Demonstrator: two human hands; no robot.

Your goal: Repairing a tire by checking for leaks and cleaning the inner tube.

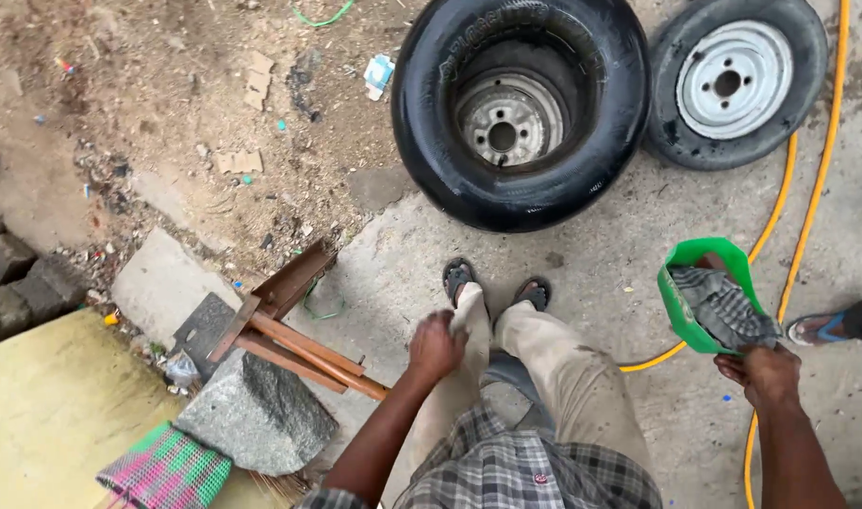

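a green bag (pixel 687 311) hangs open at the right of the scene, its mouth facing up and far, gripped at its near rim. a grey checked cloth (pixel 725 306) lies crumpled inside, filling most of the opening. the bag is held above the concrete, well right of the legs.

The green bag (pixel 684 303) that the right hand (pixel 767 373) is holding is looking like thin, smooth plastic with a slight shine, and the grey checked piece inside (pixel 725 306) is appearing as soft, matt cloth. The big tyre (pixel 519 108) is showing black rubber with a dull gloss, and its rim (pixel 504 121) is looking like grey, worn metal. The bars (pixel 304 347) near the left hand (pixel 435 346) are appearing rusty brown and rough. The stone block (pixel 258 415) is looking grainy and matt.
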